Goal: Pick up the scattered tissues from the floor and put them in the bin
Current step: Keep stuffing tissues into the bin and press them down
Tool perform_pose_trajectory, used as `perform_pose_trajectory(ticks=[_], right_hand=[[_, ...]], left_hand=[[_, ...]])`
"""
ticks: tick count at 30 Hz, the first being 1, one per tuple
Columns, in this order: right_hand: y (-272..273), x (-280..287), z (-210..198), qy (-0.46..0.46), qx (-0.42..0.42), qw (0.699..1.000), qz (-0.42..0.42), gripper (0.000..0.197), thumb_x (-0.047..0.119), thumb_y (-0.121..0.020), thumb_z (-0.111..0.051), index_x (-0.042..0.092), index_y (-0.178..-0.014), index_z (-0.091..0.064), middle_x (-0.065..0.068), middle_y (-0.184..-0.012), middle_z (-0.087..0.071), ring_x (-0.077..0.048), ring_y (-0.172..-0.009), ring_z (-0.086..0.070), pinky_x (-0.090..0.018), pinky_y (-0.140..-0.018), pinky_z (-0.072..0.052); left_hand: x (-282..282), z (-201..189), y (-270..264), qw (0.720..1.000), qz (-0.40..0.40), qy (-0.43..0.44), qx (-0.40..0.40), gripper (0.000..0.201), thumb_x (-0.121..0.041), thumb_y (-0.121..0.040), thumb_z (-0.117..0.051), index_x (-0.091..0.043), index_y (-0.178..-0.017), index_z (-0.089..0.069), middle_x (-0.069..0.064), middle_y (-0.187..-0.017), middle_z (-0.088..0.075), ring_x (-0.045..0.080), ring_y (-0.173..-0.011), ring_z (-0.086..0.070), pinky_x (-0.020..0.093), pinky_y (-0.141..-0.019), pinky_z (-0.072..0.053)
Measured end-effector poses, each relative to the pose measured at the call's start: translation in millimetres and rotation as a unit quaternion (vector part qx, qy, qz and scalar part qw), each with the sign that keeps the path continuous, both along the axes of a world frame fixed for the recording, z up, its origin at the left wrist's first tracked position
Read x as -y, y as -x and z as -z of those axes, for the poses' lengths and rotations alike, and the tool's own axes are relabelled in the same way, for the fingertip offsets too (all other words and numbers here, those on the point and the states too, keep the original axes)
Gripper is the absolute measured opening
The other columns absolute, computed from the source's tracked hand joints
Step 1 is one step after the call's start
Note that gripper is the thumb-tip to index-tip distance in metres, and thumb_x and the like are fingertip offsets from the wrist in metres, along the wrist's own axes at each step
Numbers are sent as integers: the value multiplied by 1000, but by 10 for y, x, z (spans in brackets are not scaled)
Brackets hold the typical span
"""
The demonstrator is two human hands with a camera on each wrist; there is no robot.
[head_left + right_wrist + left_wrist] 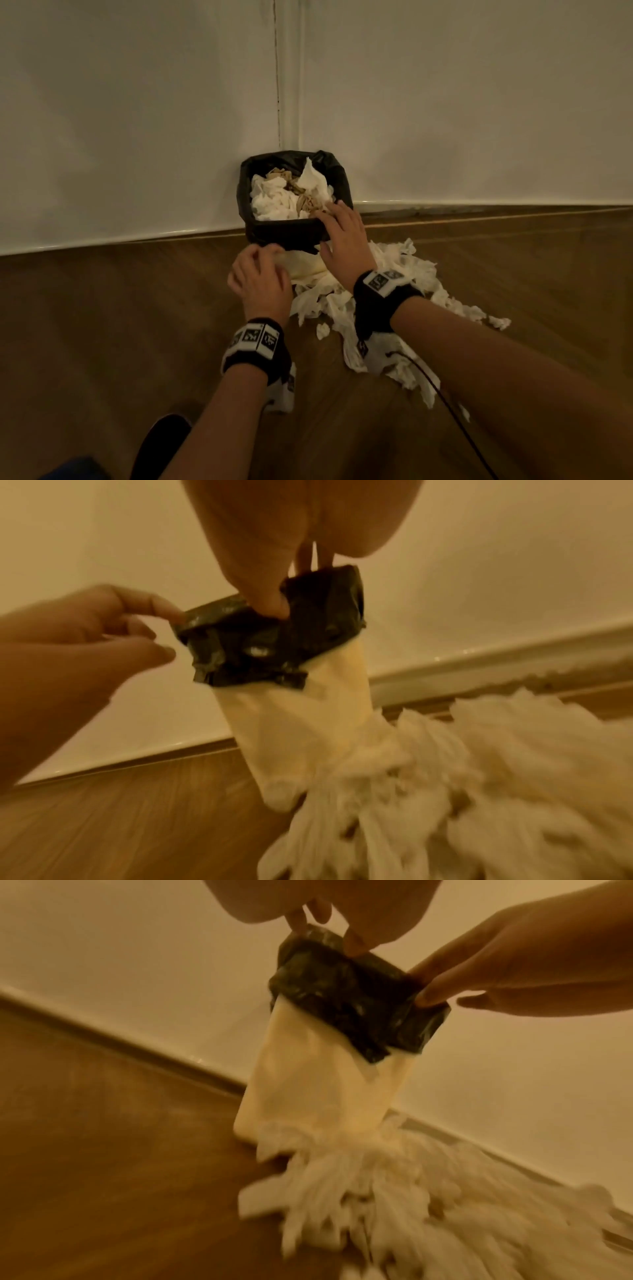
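Note:
A small cream bin with a black liner stands in the wall corner, piled with white and brown tissues. My right hand grips its front right rim, with the fingers over the edge and the thumb outside; the right wrist view shows the thumb pressing the bin's liner. My left hand hovers at the front left corner with loosely curled fingers, and a fingertip touches the liner. Scattered white tissues lie heaped on the floor in front of the bin, under my right forearm.
Two white walls meet behind the bin, with a skirting board along the wooden floor. A dark shoe shows at the bottom left. A black cable runs back from my right wrist over the tissues.

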State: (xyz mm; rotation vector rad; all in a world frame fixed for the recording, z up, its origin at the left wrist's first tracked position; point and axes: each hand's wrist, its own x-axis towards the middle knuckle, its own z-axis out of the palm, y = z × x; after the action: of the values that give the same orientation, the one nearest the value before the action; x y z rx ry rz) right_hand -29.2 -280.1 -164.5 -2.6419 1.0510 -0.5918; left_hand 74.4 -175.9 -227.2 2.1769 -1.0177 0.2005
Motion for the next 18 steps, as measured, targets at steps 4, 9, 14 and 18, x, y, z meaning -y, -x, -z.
perform_pose_trajectory(ticks=[4,9,14,18], right_hand=[[250,-294,354,14,68,996,52,49,5,-78,-61,11,-126,-55,-13,-135,-47,-33,-127,-40,-44,-107,-34],[513,-433,803,-127,-40,989,59,20,14,-91,-48,12,-105,-61,-7,-111,-53,-25,-108,-45,-30,-89,-38],[689,-574,1075,-226,-183,953,79,27,26,-93,-46,24,-117,-59,-6,-123,-42,-26,-117,-38,-34,-96,-39],[780,-690,1238,-270,-287,917,67,51,26,-90,-54,25,-138,-37,-10,-147,-21,-37,-130,-28,-42,-105,-37]], left_hand=[[-137,351,146,990,61,-117,-47,23,-17,-84,-56,-24,-105,-57,1,-113,-50,21,-110,-47,41,-98,-29],[-99,593,140,947,167,-256,-102,22,-25,-91,-50,-29,-110,-60,-3,-133,-42,20,-123,-39,41,-102,-35],[9,695,202,907,213,-341,-129,22,-28,-89,-52,-39,-103,-65,-3,-149,-22,27,-134,-28,44,-106,-34],[43,818,235,887,237,-372,-138,36,-24,-90,-55,-30,-125,-53,2,-140,-34,28,-123,-38,40,-101,-40]])
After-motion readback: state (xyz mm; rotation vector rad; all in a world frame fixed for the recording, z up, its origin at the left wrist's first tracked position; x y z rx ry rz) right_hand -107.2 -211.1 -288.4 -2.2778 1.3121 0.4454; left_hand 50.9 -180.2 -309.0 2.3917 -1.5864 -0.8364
